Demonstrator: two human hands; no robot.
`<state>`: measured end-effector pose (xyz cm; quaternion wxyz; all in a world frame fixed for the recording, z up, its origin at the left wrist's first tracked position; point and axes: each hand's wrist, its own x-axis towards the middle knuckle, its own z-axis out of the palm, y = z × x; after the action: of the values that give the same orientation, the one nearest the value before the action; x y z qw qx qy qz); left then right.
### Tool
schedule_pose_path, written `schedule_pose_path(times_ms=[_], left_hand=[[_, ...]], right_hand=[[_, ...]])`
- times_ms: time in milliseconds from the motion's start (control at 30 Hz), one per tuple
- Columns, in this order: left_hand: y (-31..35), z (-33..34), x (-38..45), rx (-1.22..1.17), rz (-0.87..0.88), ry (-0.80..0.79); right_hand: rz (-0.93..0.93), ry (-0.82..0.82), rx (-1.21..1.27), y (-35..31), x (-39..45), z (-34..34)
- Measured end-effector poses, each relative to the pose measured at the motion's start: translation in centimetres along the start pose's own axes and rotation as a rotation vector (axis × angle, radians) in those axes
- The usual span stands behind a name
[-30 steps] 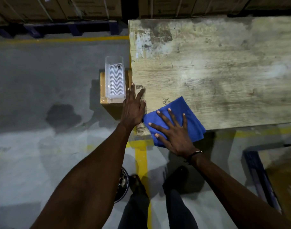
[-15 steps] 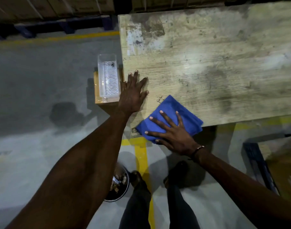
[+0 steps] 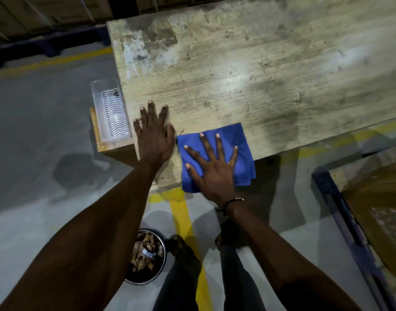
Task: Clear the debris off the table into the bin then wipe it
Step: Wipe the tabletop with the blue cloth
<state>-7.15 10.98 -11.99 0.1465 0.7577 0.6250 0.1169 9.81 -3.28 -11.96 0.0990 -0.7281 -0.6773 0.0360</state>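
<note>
— At the near corner of the table [image 3: 248, 70], what have we got under our hands?

— We press our right hand [image 3: 211, 168] flat on the blue cloth [image 3: 243, 151], fingers straight and spread wide. The cloth lies on the tabletop along the near edge, and its lower corner hangs a little past that edge.

— And our left hand [image 3: 154, 136]?

— We rest it palm down on the bare wood just beside the cloth, at the table's left corner. Its fingers are straight and close together, holding nothing. The thumb side sits right next to the cloth's left edge; we cannot tell whether they touch.

— How does the tabletop look to us?

— Worn and stained, with a pale scuffed patch near the far left corner and a dark smear out to the right of the cloth. A soft glare sits in the middle.

— Where is the bin [image 3: 147, 257]?

— On the floor below us, near our feet, partly hidden behind our left forearm. We see brown scraps and a bit of pale wrapper inside its round dark rim.

— Anything else around us?

— A clear plastic tray [image 3: 110, 111] with a wavy ribbed bottom sits on a brown cardboard box [image 3: 109, 147], just beside the table's left edge. A yellow line [image 3: 183, 216] runs along the grey floor between our legs, and we wear a thin dark bracelet [image 3: 231, 202] on our right wrist.
</note>
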Motion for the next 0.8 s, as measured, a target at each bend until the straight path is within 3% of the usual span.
schedule_pose_path(times_ms=[267,400,567,800], left_hand=[[5.7,2.4,-0.3,-0.010,0.123,0.010],[9.5,3.8,0.9,-0.043,0.201,-0.020],[13.5,5.9,2.6,-0.009,0.197,-0.085],[19.3,8.4,5.0,0.009,0.314,-0.076]], right_hand=[[0.560,0.139,0.007,10.5,2.9,-0.8],[0.784,0.237,0.139,9.3,4.2,-0.7],[0.798,0.297,0.188,8.4,4.1,-0.1],[0.948,0.537,0.256,21.0,7.7,-0.9]])
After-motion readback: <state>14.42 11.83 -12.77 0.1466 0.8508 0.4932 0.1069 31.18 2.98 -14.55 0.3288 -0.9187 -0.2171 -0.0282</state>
